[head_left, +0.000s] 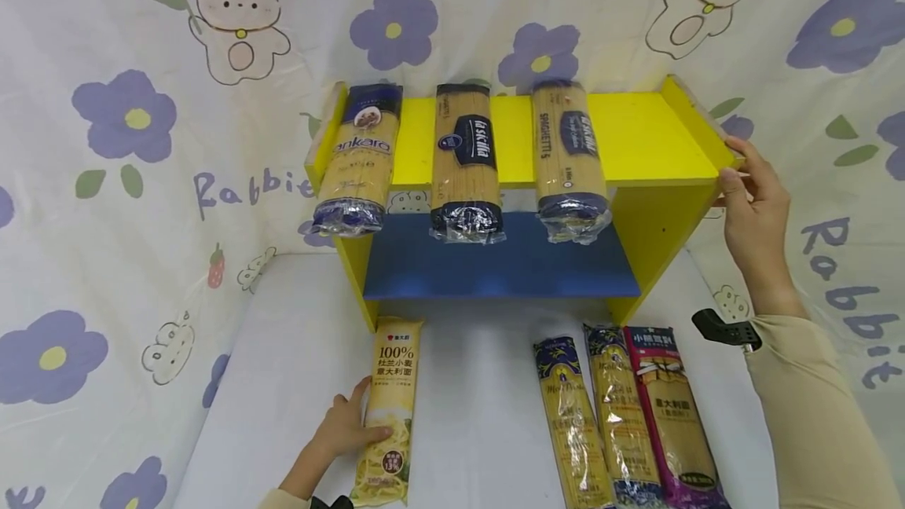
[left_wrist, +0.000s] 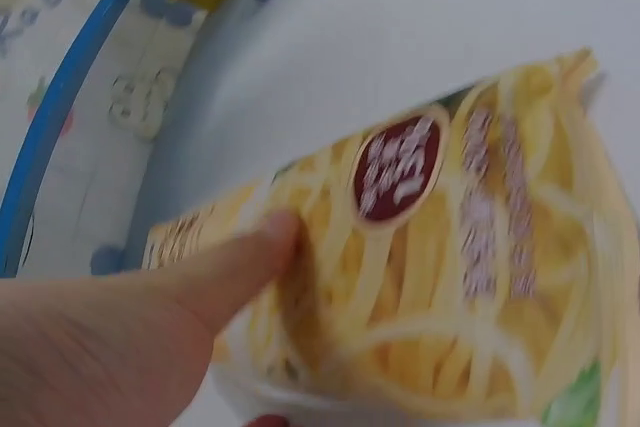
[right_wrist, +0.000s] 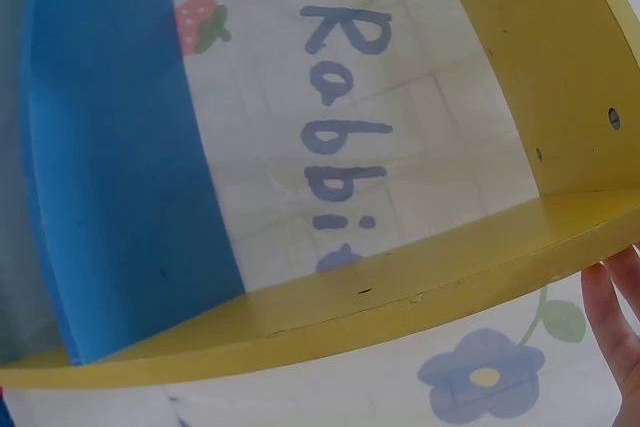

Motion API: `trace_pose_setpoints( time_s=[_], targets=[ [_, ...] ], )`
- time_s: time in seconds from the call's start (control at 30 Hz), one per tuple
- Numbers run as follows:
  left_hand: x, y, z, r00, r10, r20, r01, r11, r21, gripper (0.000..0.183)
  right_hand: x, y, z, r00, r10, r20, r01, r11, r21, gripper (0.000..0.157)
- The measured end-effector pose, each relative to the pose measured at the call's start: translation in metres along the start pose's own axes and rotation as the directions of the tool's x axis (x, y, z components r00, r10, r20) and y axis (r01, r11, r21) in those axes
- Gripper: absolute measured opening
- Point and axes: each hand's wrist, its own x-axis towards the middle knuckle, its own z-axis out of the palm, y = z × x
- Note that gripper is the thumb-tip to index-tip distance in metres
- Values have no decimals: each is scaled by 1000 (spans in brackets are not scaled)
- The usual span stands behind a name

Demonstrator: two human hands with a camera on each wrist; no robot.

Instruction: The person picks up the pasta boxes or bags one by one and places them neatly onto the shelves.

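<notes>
One durum-wheat pasta packet [head_left: 393,403], probably light but brittle: left hand [head_left: 345,426] pinches it sensibly near mid-length; right hand [head_left: 760,206] grips yellow-blue shelf [head_left: 661,238].

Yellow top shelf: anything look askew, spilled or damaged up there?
All three packs jut past the front edge of the shelf; it looks odd because their near ends hang unsupported. I see no spill or obvious damage.

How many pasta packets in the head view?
7: left packet, middle packet, right packet on the upper yellow shelf; one packet at the left hand; two blue-topped packets, one red-edged packet at right on the table.
</notes>
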Motion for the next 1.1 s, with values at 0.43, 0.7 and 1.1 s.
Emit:
trace_pose_setpoints(
  time_s=[0.43, 0.7, 1.1],
  targets=[
    [2, 9, 11, 989, 142, -40, -144, 986, -84, 106, 0, 6, -1, 1000, -7, 4, 7, 1000, -6, 39],
    [5, 17, 1, 985, 129, 111, -99, 967, -236, 95, 0, 2, -1, 1000, -11, 3, 11, 1000, -1, 39],
    [8, 18, -2, 992, 109, 65, -95, 977, -189, 94, -2, -3, -1, 1000, -7, 12, 7, 1000, -6, 39]
  ],
)
